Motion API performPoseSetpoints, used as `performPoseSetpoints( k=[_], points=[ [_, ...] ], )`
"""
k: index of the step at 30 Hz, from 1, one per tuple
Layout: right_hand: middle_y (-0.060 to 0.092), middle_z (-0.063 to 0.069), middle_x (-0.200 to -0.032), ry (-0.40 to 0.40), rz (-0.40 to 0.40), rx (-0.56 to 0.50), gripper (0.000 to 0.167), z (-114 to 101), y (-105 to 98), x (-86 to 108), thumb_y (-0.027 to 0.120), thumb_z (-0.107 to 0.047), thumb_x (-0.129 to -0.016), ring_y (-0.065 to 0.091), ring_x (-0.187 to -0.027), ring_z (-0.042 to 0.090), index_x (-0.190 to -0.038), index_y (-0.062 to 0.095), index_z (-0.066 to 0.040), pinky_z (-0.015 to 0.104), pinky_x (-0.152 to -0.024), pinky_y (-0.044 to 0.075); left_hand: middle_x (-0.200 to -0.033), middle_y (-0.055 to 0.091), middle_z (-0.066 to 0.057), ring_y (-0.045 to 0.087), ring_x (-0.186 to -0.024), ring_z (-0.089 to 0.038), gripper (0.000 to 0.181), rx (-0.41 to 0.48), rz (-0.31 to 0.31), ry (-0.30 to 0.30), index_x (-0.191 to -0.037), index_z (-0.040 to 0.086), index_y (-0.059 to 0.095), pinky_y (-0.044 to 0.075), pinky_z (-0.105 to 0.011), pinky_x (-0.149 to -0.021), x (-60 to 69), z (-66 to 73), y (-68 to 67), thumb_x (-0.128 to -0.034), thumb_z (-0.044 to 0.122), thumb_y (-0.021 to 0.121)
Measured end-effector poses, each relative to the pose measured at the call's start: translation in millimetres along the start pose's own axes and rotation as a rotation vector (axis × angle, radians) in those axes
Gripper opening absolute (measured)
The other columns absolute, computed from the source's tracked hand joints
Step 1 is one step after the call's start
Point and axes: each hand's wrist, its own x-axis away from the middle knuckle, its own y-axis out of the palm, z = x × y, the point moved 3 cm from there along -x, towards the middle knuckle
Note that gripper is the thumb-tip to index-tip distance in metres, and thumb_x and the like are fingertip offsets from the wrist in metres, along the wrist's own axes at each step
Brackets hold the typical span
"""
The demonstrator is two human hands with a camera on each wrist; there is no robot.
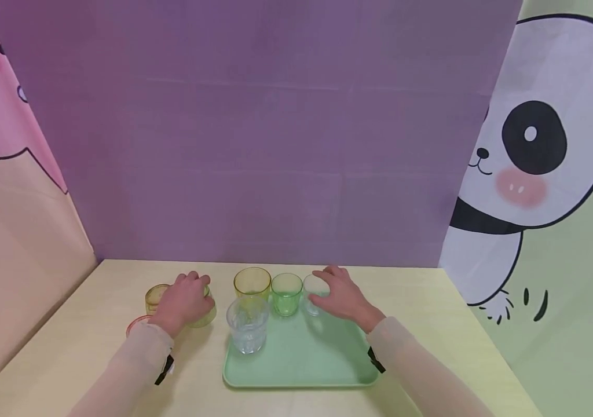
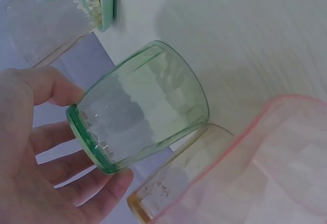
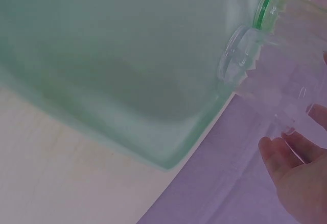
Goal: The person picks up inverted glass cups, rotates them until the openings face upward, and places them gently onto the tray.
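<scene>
Upside down on the table, a pale green glass [image 1: 205,315] [image 2: 145,106] has its thick base toward my left hand [image 1: 184,301] [image 2: 51,147]; thumb and fingers grip around that base. My right hand [image 1: 340,295] [image 3: 299,173] has its thumb and fingertips round the rim of a clear glass [image 1: 313,304] [image 3: 265,76], which stands upright at the tray's back right. Beside it on the green tray [image 1: 302,383] [image 3: 153,152] are a green glass [image 1: 286,295] [image 3: 265,9], a yellow glass [image 1: 251,281] and, in front, another clear glass [image 1: 248,333].
An amber glass [image 1: 156,296] [image 2: 168,183] stands behind my left wrist. A red-rimmed clear glass [image 1: 135,323] [image 2: 260,178] is partly hidden by the left sleeve. The purple backdrop [image 1: 275,145] rises along the back edge of the table [image 1: 88,324].
</scene>
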Motion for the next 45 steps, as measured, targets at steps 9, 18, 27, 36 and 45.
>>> performPoseSetpoints(
  k=[9, 18, 27, 36, 45],
  points=[
    [0.053, 0.014, -0.141, -0.024, 0.001, 0.021, 0.056, 7.6, -4.7, 10.8, 0.065, -0.039, -0.092, 0.045, -0.134, 0.034, -0.142, 0.060, -0.012, 0.056, -0.097, 0.048, -0.107, 0.059, -0.023, 0.055, -0.098, -0.044, 0.041, -0.032, 0.020, 0.035, -0.117, -0.003, 0.064, 0.053, -0.060, -0.077, 2.9, 5.7, -0.1, -0.0818, 0.017, 0.067],
    [0.055, 0.012, -0.137, -0.057, 0.022, 0.021, 0.052, 5.2, -15.4, 17.3, 0.066, -0.035, -0.092, 0.048, -0.128, 0.033, -0.137, 0.064, -0.010, 0.053, -0.095, 0.049, -0.102, 0.057, -0.021, 0.054, -0.092, -0.040, 0.038, -0.066, 0.088, 0.095, -0.112, -0.002, 0.064, 0.053, -0.056, -0.072, 7.5, 14.1, -15.8, -0.0795, 0.016, 0.069],
    [0.054, 0.014, -0.140, -0.052, 0.045, -0.022, 0.048, 3.0, -24.2, 17.7, 0.066, -0.033, -0.093, 0.045, -0.136, 0.034, -0.135, 0.064, -0.010, 0.054, -0.104, 0.045, -0.104, 0.058, -0.019, 0.053, -0.097, -0.041, 0.037, -0.012, 0.113, 0.109, -0.113, -0.003, 0.064, 0.053, -0.056, -0.072, 11.6, 21.6, -36.3, -0.0805, 0.016, 0.065],
    [0.056, 0.014, -0.138, -0.056, 0.079, -0.091, 0.047, -5.0, -36.2, 20.9, 0.068, -0.032, -0.093, 0.046, -0.135, 0.035, -0.133, 0.066, -0.007, 0.054, -0.108, 0.041, -0.110, 0.059, -0.020, 0.054, -0.100, -0.041, 0.037, 0.038, 0.150, 0.122, -0.116, -0.003, 0.065, 0.053, -0.053, -0.069, 24.3, 38.3, -58.1, -0.0827, 0.012, 0.063],
    [0.057, 0.010, -0.135, -0.086, 0.099, -0.109, 0.044, -11.1, -39.1, 25.0, 0.068, -0.029, -0.093, 0.048, -0.133, 0.033, -0.130, 0.066, -0.007, 0.052, -0.108, 0.041, -0.104, 0.059, -0.018, 0.054, -0.092, -0.038, 0.034, -0.030, 0.236, 0.168, -0.112, -0.001, 0.066, 0.051, -0.048, -0.067, 31.0, 51.3, -70.1, -0.0801, 0.010, 0.066]
  ],
)
